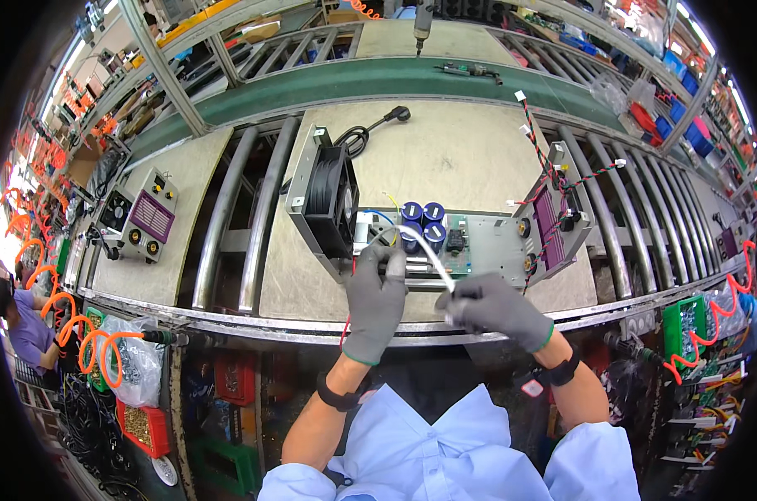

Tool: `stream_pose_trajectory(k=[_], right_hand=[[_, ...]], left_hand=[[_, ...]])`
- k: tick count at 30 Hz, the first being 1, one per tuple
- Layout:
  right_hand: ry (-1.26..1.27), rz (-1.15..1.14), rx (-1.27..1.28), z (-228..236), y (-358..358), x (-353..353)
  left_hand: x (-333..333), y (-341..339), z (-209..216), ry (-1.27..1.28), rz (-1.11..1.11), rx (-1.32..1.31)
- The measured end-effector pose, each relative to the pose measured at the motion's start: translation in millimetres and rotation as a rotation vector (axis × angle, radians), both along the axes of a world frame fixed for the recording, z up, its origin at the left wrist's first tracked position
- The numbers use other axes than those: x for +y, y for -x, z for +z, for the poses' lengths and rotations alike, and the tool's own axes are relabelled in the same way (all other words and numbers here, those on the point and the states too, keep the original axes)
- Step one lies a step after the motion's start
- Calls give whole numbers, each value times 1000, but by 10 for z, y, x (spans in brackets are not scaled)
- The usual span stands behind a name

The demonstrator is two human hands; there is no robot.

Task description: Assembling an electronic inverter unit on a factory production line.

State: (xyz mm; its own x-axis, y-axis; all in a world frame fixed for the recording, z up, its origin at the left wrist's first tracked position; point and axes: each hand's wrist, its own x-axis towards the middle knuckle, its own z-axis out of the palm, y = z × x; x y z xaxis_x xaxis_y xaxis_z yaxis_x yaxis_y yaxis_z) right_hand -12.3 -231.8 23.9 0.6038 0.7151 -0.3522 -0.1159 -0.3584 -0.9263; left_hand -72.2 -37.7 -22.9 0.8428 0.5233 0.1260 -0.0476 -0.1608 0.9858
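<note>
A white flexible tube or cable (429, 248) arcs between my two grey-gloved hands. My left hand (377, 294) is closed on it in front of the black fan (332, 203). My right hand (497, 309) pinches its lower end near the table's front edge. Behind my hands lies the open metal chassis (489, 238) of an electrical unit, with a circuit board and several dark blue capacitors (423, 219). At its right stands a purple-grilled front panel (554, 215) with red, black and green wires (596, 173). A red wire (347, 324) hangs beside my left hand.
A black power cord with plug (398, 113) lies behind the fan. Another purple-grilled unit (151, 215) stands on the left board. Metal rollers (266, 209) flank the work board. A screwdriver (423, 25) hangs overhead, and a tool (469, 71) lies on the green belt (312, 88).
</note>
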Motion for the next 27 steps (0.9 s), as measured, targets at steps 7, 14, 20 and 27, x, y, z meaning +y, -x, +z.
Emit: stream_pose_trajectory(k=[7,14,20,27], right_hand=[[157,-287,-142,-206,-407,328],[170,-287,-249,-329,-427,408],[207,-287,-296,-430,-485,427],[555,-19,-672,-234,-618,512]], left_hand=[[86,22,-197,-813,150,-189],[189,-171,-232,-1044,100,2],[188,-226,-251,-1045,65,169],[198,-129,-193,-1073,73,-58]])
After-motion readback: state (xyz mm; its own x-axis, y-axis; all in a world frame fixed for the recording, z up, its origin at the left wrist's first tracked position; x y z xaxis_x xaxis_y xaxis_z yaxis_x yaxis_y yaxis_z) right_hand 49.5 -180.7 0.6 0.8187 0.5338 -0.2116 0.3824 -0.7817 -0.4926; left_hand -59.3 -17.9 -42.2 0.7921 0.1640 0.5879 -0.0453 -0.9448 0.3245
